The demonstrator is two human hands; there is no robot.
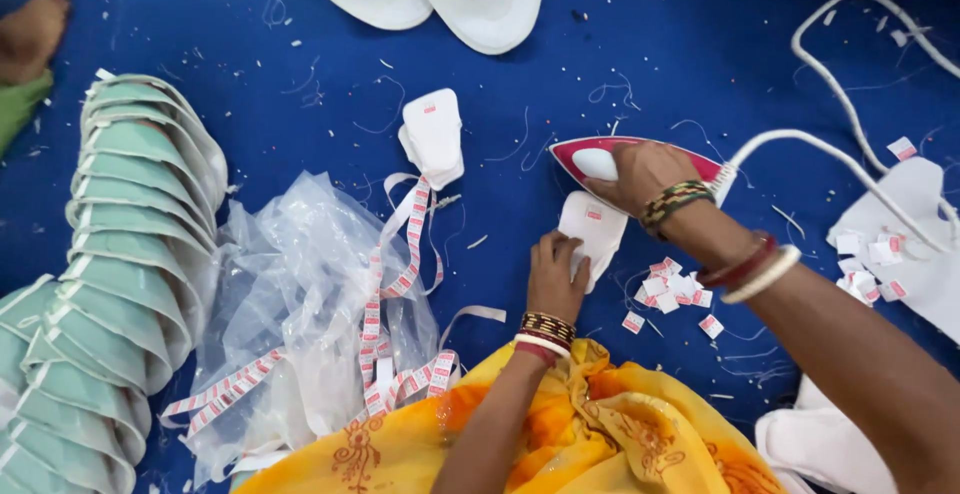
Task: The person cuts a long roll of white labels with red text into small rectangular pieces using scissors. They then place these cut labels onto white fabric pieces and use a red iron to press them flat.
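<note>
Partly hidden iron (pixel 600 159) under right hand (pixel 645 176), left hand (pixel 553 276) pressing white piece (pixel 592 226)

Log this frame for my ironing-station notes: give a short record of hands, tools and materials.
left hand: flat on white pad, holding it down
right hand: gripping iron over the pad's far edge
cord: white, runs right from iron
cut labels: loose pile right of pad
label strip: lies across plastic bag
green stack: far left
surface: blue cloth
</note>
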